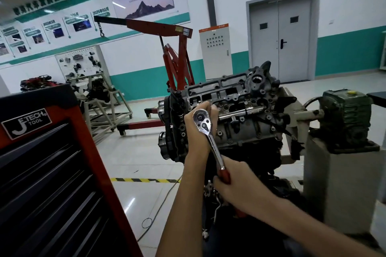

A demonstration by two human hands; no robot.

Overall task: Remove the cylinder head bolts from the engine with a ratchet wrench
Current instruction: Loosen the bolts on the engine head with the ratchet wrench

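Right hand (238,188) fingers clamp the red handle of the one ratchet wrench (212,144), its long axis pointing up-left to the head at the top face of the one engine (240,98), where left hand (193,142) fingers curl round under it.

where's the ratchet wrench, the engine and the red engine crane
ratchet wrench (202,121), head view, on its round chrome head
engine (236,98), head view, on the grey top face of the cylinder head
red engine crane (158,26), head view, on its boom
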